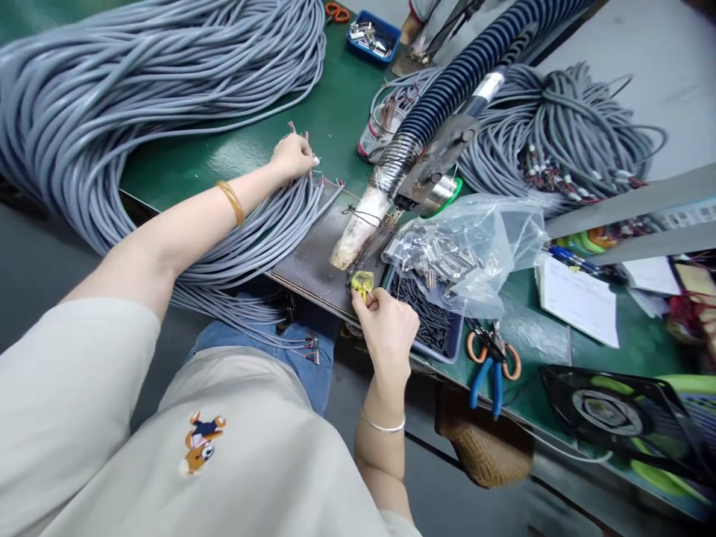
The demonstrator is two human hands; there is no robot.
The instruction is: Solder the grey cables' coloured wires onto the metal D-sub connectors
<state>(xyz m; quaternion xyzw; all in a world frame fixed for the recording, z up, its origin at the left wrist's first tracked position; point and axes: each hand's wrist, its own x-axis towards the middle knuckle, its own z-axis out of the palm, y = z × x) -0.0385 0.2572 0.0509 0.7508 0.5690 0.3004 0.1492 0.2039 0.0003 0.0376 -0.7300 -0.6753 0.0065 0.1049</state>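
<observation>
My left hand (293, 156) is closed at the wire ends of the grey cables (280, 224); the small thing pinched between its fingertips is too small to name. My right hand (387, 324) pinches a small yellow object (362, 283) by the front edge of the dark metal plate (313, 265). Above that hand, the pale tip of a hose (358, 231) points down at the plate. To its right, a plastic bag of metal connectors (441, 257) lies over a bin of black sleeves (428, 317).
A large grey cable bundle (212, 67) covers the back left. Behind stands a blue tray (374, 37) of metal parts. Blue-handled pliers (488, 380), a notepad (579, 298) and a black fan (615, 414) lie to the right. Another person's hand (411, 28) shows at the top.
</observation>
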